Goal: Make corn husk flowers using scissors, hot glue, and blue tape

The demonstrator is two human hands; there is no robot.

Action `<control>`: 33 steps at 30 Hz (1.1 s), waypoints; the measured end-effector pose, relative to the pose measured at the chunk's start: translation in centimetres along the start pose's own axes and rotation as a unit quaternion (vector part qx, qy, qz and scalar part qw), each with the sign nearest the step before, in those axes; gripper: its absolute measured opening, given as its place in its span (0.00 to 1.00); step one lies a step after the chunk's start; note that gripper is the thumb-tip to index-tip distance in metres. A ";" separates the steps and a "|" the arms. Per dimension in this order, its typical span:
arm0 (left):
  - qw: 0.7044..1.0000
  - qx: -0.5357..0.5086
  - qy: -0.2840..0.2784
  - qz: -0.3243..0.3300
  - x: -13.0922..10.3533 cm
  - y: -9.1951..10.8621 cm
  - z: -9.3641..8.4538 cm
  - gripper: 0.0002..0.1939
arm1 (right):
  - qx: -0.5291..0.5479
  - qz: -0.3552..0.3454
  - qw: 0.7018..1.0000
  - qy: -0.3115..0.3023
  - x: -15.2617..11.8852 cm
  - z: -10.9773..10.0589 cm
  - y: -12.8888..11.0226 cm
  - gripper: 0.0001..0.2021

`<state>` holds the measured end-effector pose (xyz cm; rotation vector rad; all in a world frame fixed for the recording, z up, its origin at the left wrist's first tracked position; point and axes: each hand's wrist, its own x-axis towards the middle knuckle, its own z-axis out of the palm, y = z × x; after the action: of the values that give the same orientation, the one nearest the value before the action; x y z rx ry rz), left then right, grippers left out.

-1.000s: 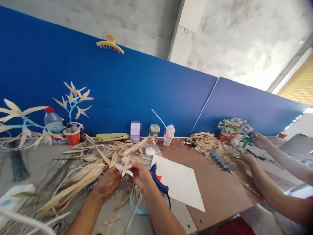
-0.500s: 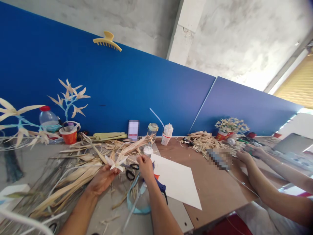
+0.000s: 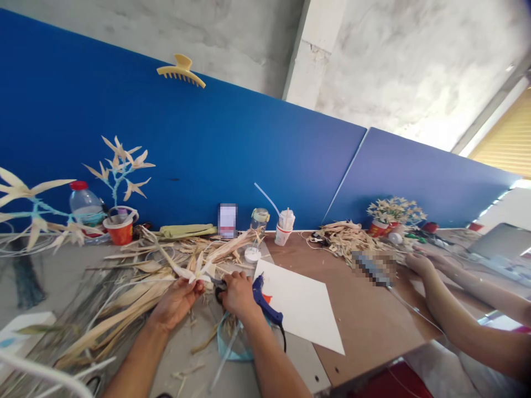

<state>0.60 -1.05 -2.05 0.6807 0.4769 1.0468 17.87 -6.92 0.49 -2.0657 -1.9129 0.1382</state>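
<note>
My left hand (image 3: 179,303) pinches a pale corn-husk flower (image 3: 194,272), its pointed petals spread above my fingertips. Just to its right, my right hand (image 3: 238,296) is closed over the black handles of a pair of scissors (image 3: 218,292), which are mostly hidden under my fingers. A blue glue gun (image 3: 265,303) lies right beside my right hand, with its tip upward and an orange piece under it. Below my right wrist is a light blue ribbon loop (image 3: 236,351). Dry corn husks (image 3: 128,301) are strewn to the left of my left hand.
A white sheet (image 3: 302,309) lies right of the glue gun. Behind stand a clear bottle (image 3: 259,220), a cup with a straw (image 3: 285,226) and a red pot (image 3: 119,229) holding husk flowers. A co-worker's hands (image 3: 423,262) are at the far right, near a husk pile (image 3: 344,240).
My right hand has come down and left onto the scissors, from a pinch above them. More of the glue gun shows now. My left hand still holds the flower in about the same place.
</note>
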 end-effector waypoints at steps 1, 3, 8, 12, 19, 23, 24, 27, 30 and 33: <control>1.000 0.000 -0.003 0.001 0.0 0.1 0.1 0.11 | -0.003 -0.002 1.000 0.000 0.0 0.1 0.1 0.16; 1.000 0.001 -0.016 0.007 -0.1 0.2 0.4 0.10 | -0.008 -0.006 1.000 0.001 0.1 0.2 0.1 0.15; 0.999 0.006 -0.035 0.016 -0.4 0.7 1.2 0.10 | -0.015 -0.022 1.000 0.001 0.2 0.3 -0.1 0.14; 1.000 0.001 -0.021 0.018 -0.5 0.8 1.3 0.11 | -0.012 -0.024 1.000 0.009 0.0 0.0 -0.5 0.13; 1.000 -0.015 -0.001 0.015 -0.5 0.8 1.0 0.11 | 0.122 0.026 0.990 0.072 0.7 0.1 0.6 0.16; 0.999 -0.029 -0.006 0.012 -0.4 0.8 0.9 0.13 | 0.413 0.089 0.904 0.070 1.7 0.1 1.8 0.15; 0.999 -0.033 -0.004 0.010 -0.3 0.7 0.8 0.13 | 0.505 0.095 0.856 0.056 1.8 0.0 1.9 0.14; 0.999 -0.036 0.022 0.002 -0.1 0.5 0.5 0.11 | 0.697 0.085 0.712 0.005 1.6 -0.8 1.9 0.17; 0.999 -0.031 0.034 0.002 -0.1 0.4 0.4 0.11 | 0.744 0.062 0.663 -0.045 1.0 -1.5 1.6 0.19; 0.999 -0.025 0.018 0.013 -0.2 0.7 0.6 0.11 | 0.722 0.047 0.687 -0.064 0.9 -1.3 1.5 0.18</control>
<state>0.50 -1.20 -1.11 0.6255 0.4716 1.0942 19.80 -6.32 1.41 -0.9537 -0.9345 1.3315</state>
